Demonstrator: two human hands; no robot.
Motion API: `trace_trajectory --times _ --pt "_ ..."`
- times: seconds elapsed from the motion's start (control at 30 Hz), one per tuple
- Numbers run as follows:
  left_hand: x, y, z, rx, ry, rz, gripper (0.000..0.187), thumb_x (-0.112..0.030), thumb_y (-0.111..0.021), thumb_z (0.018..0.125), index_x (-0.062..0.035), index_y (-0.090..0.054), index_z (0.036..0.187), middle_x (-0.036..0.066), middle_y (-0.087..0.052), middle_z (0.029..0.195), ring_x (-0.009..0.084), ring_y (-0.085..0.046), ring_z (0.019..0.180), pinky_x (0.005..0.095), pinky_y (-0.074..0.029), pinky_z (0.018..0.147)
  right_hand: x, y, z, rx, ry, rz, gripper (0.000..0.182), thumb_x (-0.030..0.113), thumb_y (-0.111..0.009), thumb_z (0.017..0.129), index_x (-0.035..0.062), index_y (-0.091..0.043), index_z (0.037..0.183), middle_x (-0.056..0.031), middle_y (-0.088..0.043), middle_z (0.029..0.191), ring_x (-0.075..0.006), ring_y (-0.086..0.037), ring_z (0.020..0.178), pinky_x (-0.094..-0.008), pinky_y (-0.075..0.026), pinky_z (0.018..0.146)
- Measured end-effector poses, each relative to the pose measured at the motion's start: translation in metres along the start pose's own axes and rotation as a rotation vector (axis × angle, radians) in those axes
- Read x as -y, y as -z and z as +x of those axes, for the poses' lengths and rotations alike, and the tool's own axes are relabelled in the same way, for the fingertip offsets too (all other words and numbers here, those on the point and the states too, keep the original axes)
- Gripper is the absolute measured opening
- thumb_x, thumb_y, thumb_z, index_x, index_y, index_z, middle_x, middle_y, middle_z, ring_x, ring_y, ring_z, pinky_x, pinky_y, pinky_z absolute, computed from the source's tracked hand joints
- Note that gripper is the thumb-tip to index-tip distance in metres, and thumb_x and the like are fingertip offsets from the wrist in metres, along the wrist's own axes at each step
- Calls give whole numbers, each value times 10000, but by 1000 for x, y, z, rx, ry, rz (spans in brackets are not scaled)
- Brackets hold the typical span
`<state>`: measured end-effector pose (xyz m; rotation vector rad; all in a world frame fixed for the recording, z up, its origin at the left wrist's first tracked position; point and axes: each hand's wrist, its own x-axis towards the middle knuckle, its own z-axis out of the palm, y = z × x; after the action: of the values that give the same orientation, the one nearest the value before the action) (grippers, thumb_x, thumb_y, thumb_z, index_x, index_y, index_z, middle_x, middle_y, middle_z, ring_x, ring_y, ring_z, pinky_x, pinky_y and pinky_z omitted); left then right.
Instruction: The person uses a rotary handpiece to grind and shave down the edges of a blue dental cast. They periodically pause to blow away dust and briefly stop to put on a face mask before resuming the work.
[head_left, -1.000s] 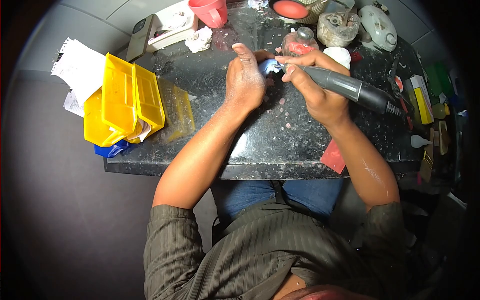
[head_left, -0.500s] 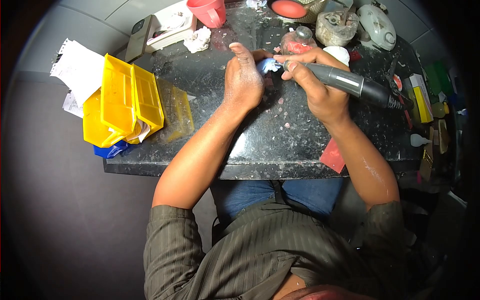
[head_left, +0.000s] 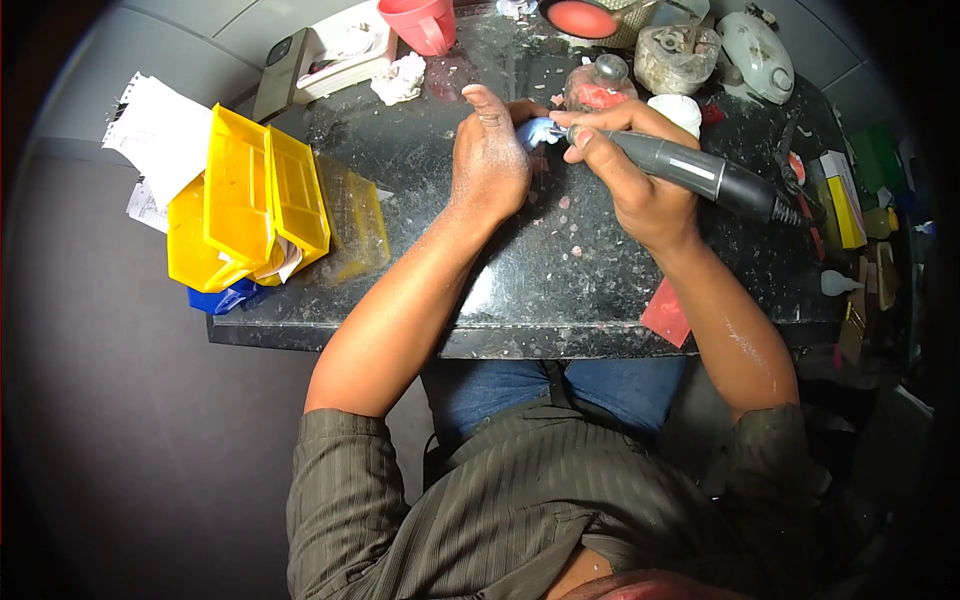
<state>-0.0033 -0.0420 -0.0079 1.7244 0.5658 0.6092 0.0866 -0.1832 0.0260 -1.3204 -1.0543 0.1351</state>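
Observation:
My left hand (head_left: 490, 160), dusted with white powder, is closed around a small pale blue-white piece (head_left: 540, 132) and hides much of it. My right hand (head_left: 640, 180) grips a dark grey handpiece (head_left: 680, 165) like a pen. The handpiece's tip is at the right side of the small piece; whether the two touch cannot be made out. Its cable end points to the right. Both hands are above the black speckled table (head_left: 400, 300). Beyond my right hand stands a glass jar (head_left: 600, 84) with red material in it.
Yellow bins (head_left: 238, 190) with papers stand at the left. A pink mug (head_left: 425, 28), a phone (head_left: 280, 72) and a white crumpled lump (head_left: 399, 79) are at the back left. A red sheet (head_left: 667, 313) lies near the front edge; boxes and tools crowd the right.
The handpiece's rear end has dipped slightly toward me. Both hands keep their hold and have barely moved.

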Motion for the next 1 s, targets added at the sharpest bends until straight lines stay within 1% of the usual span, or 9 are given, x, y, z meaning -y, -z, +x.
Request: trace_trajectory --times 0.07,0.13,0.23,0.33,0.43,0.57,0.63,0.73,1.0 --pt "2 1 1 6 -1 -13 1122 -750 96 939 -6 -744 964 93 -682 679 215 -687 632 365 -536 673 -1 0 0 1 -8 4 82 25 -676 876 -38 -723 901 -103 -745 827 -129 -692 735 -264 -541 691" --pt "1 4 0 84 6 -31 1145 -843 35 875 37 -687 989 101 -697 813 187 -658 710 297 -538 682 -6 -1 0 -13 16 44 83 21 -671 877 -40 -721 903 -102 -745 828 -128 -693 736 -266 -543 693" --pt "-1 5 -1 77 16 -26 1151 -853 31 868 37 -690 984 100 -697 806 188 -659 706 294 -535 676 1 -1 0 8 9 -21 82 18 -669 879 -37 -722 907 -100 -745 826 -127 -695 739 -265 -545 698" --pt "2 4 1 79 13 -49 1154 -857 35 865 29 -695 979 98 -699 802 188 -662 708 293 -534 671 -6 -1 1 -8 13 50 79 16 -669 877 -34 -723 907 -103 -748 836 -128 -696 742 -264 -547 703" --pt "3 5 2 91 21 -32 1158 -861 43 859 18 -700 977 98 -703 814 188 -665 715 296 -538 682 -5 0 1 6 42 -13 78 17 -672 876 -33 -724 907 -105 -748 837 -128 -696 740 -265 -548 710" --pt "4 3 2 84 30 -57 1161 -862 50 855 11 -704 979 100 -707 825 187 -666 718 295 -538 686 -7 1 0 7 34 -9 77 19 -674 876 -35 -722 903 -109 -751 841 -129 -697 747 -267 -548 715" --pt "4 2 2 45 23 -41 1120 -748 108 938 -20 -743 924 81 -645 629 210 -648 624 371 -507 662 -4 -1 0 2 31 3 78 24 -672 879 -35 -720 897 -105 -750 832 -128 -695 752 -264 -544 724" --pt "4 1 3 38 13 -33 1126 -748 114 936 -19 -745 920 84 -647 631 215 -652 627 375 -510 668 -6 0 0 -7 2 23 78 29 -670 885 -34 -716 886 -101 -750 831 -133 -695 767 -268 -542 738" --pt "0 1 1 28 14 8 1127 -738 116 942 -18 -752 942 88 -664 643 220 -672 629 373 -521 682 -10 1 1 -13 13 45 83 35 -669 889 -30 -715 865 -93 -750 829 -149 -704 782 -281 -546 753"
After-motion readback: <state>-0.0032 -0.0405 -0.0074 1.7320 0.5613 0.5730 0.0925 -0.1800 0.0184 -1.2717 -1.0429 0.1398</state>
